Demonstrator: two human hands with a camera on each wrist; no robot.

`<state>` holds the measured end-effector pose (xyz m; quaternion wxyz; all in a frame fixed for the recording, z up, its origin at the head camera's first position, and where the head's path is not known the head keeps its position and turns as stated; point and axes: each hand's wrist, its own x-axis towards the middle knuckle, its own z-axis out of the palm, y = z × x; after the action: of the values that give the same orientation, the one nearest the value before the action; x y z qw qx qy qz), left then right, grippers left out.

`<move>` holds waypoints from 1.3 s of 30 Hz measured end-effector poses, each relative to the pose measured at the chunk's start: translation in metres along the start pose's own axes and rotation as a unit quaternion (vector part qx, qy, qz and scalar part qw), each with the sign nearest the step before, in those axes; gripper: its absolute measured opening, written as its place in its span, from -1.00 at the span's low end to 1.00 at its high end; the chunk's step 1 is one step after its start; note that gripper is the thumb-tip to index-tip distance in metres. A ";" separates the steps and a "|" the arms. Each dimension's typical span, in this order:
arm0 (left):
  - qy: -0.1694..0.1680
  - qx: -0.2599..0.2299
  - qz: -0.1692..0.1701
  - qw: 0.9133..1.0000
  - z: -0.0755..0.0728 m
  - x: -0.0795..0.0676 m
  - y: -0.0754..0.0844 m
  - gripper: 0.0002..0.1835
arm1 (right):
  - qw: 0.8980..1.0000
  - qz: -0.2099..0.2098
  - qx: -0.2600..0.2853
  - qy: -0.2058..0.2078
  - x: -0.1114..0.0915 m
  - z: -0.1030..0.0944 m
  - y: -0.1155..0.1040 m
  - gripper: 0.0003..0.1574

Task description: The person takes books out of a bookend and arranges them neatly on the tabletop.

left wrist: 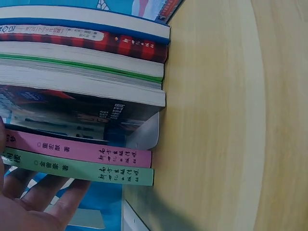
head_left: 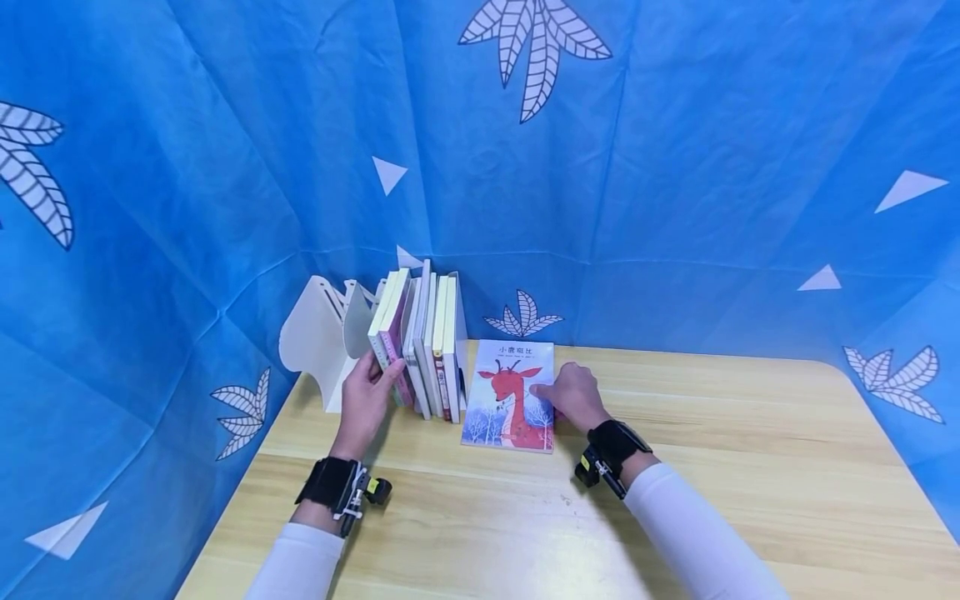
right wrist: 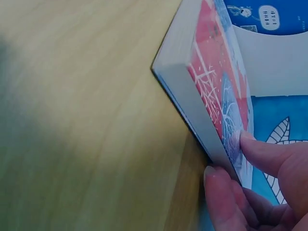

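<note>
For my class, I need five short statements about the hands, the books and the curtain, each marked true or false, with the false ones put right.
1. The right hand pinches the deer book. True.
2. The left hand holds nothing. False: the left hand holds the green book and the pink book.
3. The pink book is right beside the green book. True.
4. The deer book's front cover is hidden in the head view. False: it shows plainly there.
5. The curtain is blue. True.
</note>
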<state>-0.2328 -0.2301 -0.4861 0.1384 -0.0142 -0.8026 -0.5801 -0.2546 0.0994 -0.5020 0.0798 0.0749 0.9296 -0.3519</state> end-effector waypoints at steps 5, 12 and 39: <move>0.001 0.029 0.019 0.999 -0.001 -0.003 0.003 -0.51 | 1.000 -0.009 0.003 -0.002 -0.002 -0.003 0.003 -0.55; 0.019 0.063 0.049 0.997 -0.003 -0.008 0.009 -0.64 | 0.999 -0.022 0.028 -0.014 -0.015 -0.016 0.008 -0.43; 0.060 0.188 0.041 0.979 -0.042 -0.053 0.033 -0.54 | 0.974 -0.205 0.074 -0.054 -0.110 -0.060 0.010 -0.86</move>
<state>-0.1669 -0.2508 -0.4563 0.2104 0.0136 -0.8862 -0.4125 -0.1504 0.1377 -0.4423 0.0501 -0.1311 0.8909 -0.4320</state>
